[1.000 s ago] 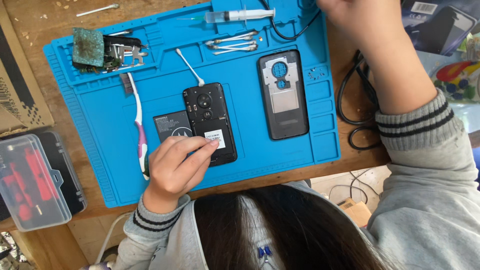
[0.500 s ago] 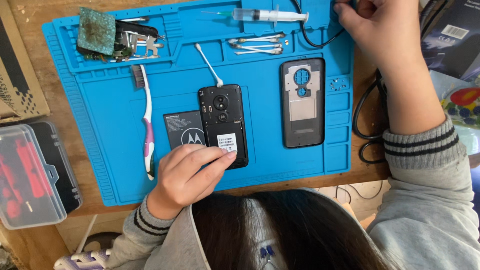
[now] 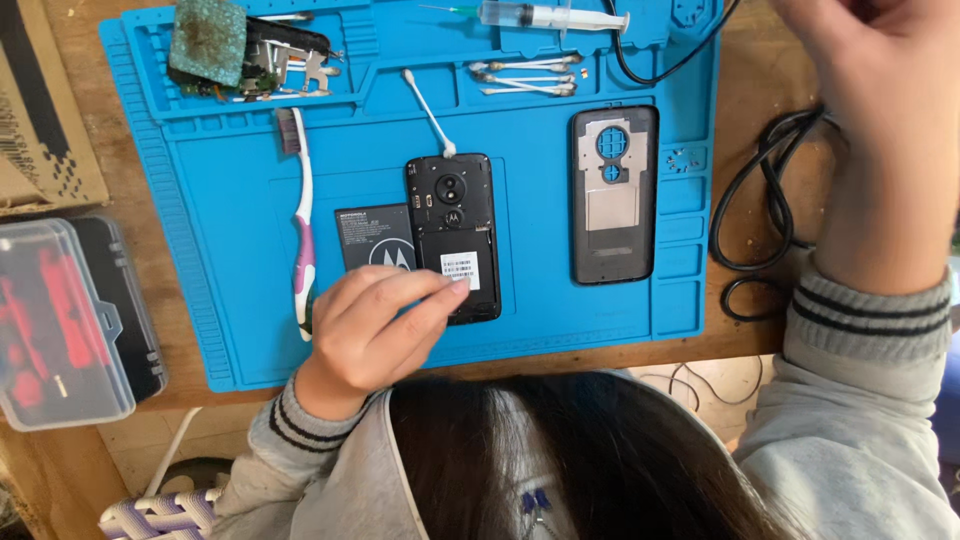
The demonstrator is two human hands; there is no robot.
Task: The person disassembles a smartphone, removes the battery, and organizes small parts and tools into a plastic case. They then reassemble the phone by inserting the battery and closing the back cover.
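An opened black phone point(image 3: 450, 210) lies back-up in the middle of a blue work mat point(image 3: 240, 340). My left hand point(image 3: 375, 325) rests its fingertips on the phone's lower left edge and covers part of a flat black battery point(image 3: 370, 235) beside it. The phone's removed back cover point(image 3: 613, 200) lies to the right. My right hand point(image 3: 880, 100) is raised at the upper right, above a coiled black cable point(image 3: 760, 200). Its fingers are cut off by the frame edge.
A pink and white toothbrush point(image 3: 303, 230) lies left of the battery, and a cotton swab point(image 3: 428, 112) above the phone. The mat's top trays hold a syringe point(image 3: 540, 15), a green circuit board point(image 3: 207, 40) and small metal parts. A clear plastic case point(image 3: 55, 320) and a cardboard box point(image 3: 40, 110) sit left.
My right hand has drawn away from the mat's top right corner, out to the right. My left hand stays on the phone.
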